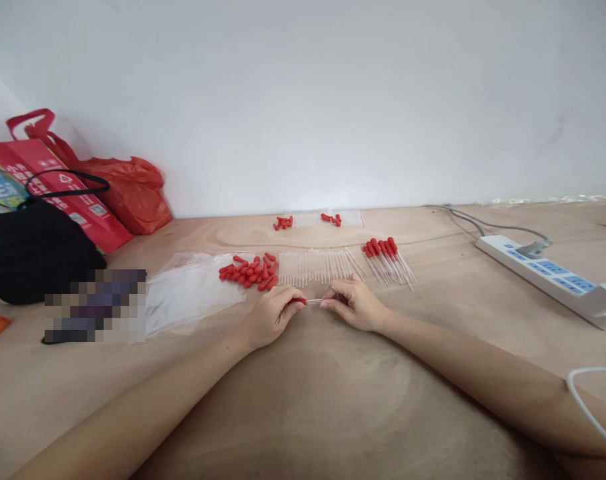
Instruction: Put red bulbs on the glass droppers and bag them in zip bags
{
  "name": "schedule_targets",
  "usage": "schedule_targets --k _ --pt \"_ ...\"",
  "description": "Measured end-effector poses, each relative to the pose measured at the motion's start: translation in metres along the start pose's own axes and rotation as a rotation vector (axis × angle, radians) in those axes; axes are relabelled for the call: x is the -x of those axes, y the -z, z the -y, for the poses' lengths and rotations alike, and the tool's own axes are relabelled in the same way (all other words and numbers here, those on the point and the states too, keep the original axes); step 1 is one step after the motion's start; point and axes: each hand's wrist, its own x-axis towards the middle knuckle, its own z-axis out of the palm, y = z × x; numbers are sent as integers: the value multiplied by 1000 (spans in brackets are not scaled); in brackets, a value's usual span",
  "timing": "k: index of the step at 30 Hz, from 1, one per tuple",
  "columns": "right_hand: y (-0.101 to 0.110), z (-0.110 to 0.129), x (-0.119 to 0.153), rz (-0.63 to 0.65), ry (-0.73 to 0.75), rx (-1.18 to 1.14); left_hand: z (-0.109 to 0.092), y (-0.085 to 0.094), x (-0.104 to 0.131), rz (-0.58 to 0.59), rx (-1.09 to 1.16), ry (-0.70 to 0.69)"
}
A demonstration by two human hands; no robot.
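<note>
The bulb-shaped caps (254, 271) are bright red, the slim straight tubes (313, 265) clear, the wooden tabletop (333, 380) tan with wavy grain, the long plastic power strip (557, 279) white with blue panels (581, 283).

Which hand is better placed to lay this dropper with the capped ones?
Likely the right hand: it pinches the clear tube, nearer the capped droppers; the left hand, holding the red bulb, is farther off.

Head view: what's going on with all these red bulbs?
The person's left hand pinches a red bulb and the right hand holds a clear tube to it; how far it is seated can't be told. Ahead lie a pile of loose red bulbs and a row of clear tubes, with a batch of bulb-topped tubes to their right.
</note>
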Motion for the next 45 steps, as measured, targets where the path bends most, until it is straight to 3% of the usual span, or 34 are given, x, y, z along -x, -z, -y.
schedule_targets --k 13,28,45 --pt "5 6 0 35 20 132 3 -5 2 -19 -77 -49" --pt "6 4 -1 116 43 98 2 -7 2 -44 -164 -137" --pt "-3 18 -5 103 16 1 0 -8 0 -3 -171 -181"
